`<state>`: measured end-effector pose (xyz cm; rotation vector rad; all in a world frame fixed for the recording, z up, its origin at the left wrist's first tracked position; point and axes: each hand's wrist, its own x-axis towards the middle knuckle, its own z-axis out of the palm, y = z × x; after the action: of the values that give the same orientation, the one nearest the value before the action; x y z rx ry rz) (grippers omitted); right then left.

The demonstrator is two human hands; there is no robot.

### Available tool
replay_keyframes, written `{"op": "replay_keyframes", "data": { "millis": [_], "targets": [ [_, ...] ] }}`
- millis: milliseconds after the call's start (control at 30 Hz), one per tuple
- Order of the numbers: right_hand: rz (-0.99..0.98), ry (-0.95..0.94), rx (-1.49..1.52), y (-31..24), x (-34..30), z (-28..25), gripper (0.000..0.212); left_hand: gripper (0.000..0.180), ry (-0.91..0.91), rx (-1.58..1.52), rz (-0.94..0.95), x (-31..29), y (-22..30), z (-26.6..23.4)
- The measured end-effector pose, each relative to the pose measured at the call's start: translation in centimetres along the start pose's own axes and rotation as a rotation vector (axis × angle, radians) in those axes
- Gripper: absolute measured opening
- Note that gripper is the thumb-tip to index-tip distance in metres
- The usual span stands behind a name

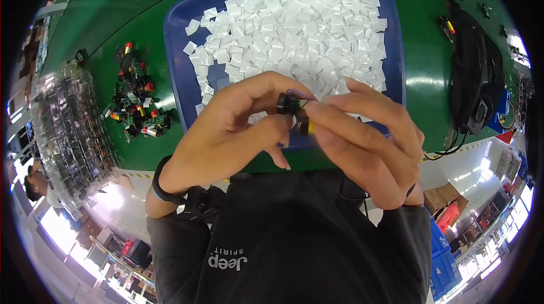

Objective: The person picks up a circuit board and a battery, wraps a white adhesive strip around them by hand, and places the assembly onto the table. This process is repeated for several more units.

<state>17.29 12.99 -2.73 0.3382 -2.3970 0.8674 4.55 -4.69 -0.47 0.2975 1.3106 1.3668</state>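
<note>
In front of my chest, over the near rim of a blue tray (173,71), my two hands meet at a small electronic assembly. A black round part (283,104) of it, with thin dark wires, is pinched between the thumb and fingers of my left hand (226,125). My right hand (371,142) is closed at the assembly's other side, its fingertips by the wires and a black-and-yellow part (306,127). Its fingers partly hide what they grip. Behind my hands, many small white square pieces (300,26) fill the tray.
Left of the tray, a pile of small circuit assemblies (136,97) with red and yellow parts lies on the green table (425,100). Farther left stand stacked clear plastic trays (79,128). A black bag (473,66) with cables lies at the right. A person (38,182) is at the far left.
</note>
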Motion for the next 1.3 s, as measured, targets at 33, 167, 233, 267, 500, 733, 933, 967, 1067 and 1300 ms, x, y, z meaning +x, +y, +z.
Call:
{"op": "replay_keyframes", "data": {
  "millis": [33, 167, 233, 267, 500, 733, 933, 967, 1067, 1300],
  "targets": [
    [0.0, 0.025, -0.037, 0.0, -0.1, 0.2, 0.019, 0.032, 0.001, -0.002, 0.0, 0.0, -0.1, 0.1],
    [0.016, -0.002, -0.036, 0.3, 0.2, 0.0, 0.019, 0.036, 0.091, 0.388, 0.025, -0.2, -0.4, 0.7],
    [0.027, -0.027, -0.02, 0.5, 0.2, -0.1, 0.019, 0.035, 0.122, 0.514, 0.093, -0.3, -0.6, 0.8],
    [0.031, -0.015, -0.026, 0.6, 0.2, -0.1, 0.02, 0.035, 0.136, 0.577, 0.127, -0.3, -0.7, 0.8],
    [0.002, 0.007, -0.033, 0.2, 1.4, -0.4, 0.026, 0.033, 0.168, 0.296, 0.242, -0.4, -0.9, 0.3],
    [0.453, -0.079, 0.29, -0.3, 1.3, -1.6, 0.034, 0.033, 0.228, 0.239, 0.432, -0.2, -1.5, -0.9],
    [0.489, 0.009, 0.51, -0.4, 0.6, 0.5, 0.031, 0.037, 0.257, 0.515, 0.629, 0.0, -2.1, -0.9],
    [0.455, 0.038, 0.481, -0.3, 0.6, 0.6, 0.03, 0.037, 0.251, 0.516, 0.627, -0.1, -2.1, -0.8],
    [0.45, 0.087, 0.53, -0.7, 0.5, 1.2, 0.027, 0.039, 0.333, 0.619, 0.655, -0.5, -2.0, -0.4],
    [0.565, 0.082, 0.713, -1.0, 0.0, 1.5, 0.016, 0.041, 0.351, 0.915, 0.787, -0.5, -1.5, 0.5]
  ]
}}
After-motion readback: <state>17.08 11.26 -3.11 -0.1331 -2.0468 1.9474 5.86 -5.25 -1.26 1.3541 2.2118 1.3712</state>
